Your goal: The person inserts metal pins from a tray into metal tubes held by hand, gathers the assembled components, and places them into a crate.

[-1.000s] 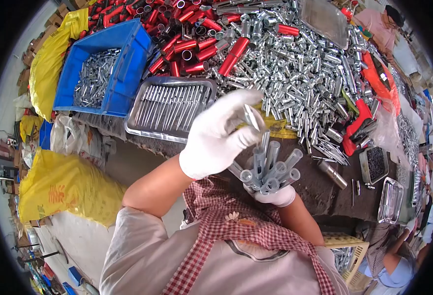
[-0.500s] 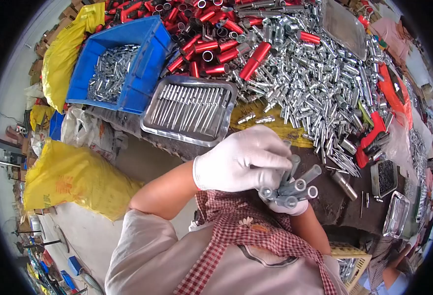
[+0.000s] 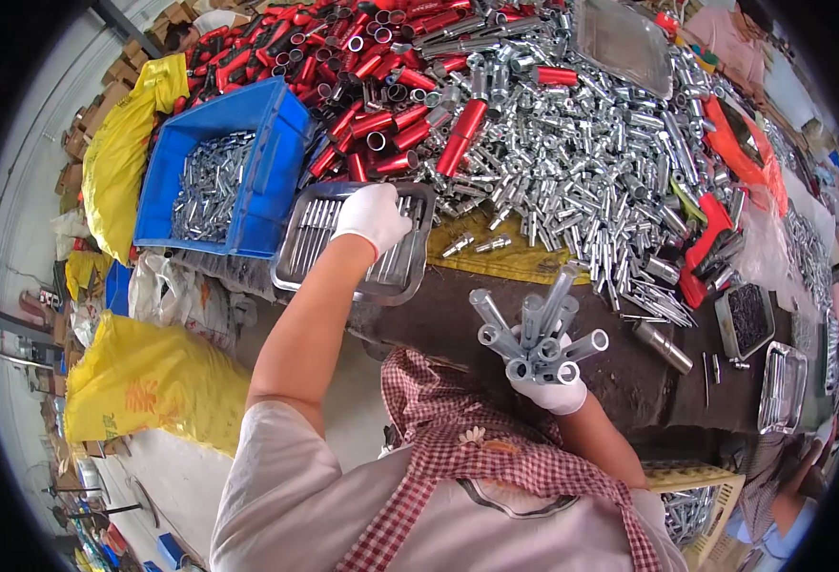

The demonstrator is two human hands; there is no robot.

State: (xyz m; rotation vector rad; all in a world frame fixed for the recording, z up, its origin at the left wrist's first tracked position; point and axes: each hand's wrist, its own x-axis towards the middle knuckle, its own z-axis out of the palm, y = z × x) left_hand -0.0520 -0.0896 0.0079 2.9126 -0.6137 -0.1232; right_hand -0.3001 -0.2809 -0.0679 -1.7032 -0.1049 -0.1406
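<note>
My left hand (image 3: 374, 217), in a white glove, is over a shallow metal tray (image 3: 355, 292) holding a row of slim metal rods (image 3: 315, 224). Its fingers look curled down among the rods; the fingertips and anything between them are hidden. In front of my apron, my right hand (image 3: 559, 395), also gloved, is closed round a bundle of hollow, translucent grey tubes (image 3: 534, 329). Their open ends fan out upward and toward me.
A blue bin (image 3: 262, 181) of small metal parts stands left of the tray. Behind lie red tubes (image 3: 462, 138) and a large heap of silver metal parts (image 3: 582, 181). A thick metal cylinder (image 3: 665, 347) and a small tray of dark pieces (image 3: 746, 321) are at right.
My left hand has moved from the tube bundle up and left to the rod tray. My right hand still holds the tubes, now in plain view and more spread out.
</note>
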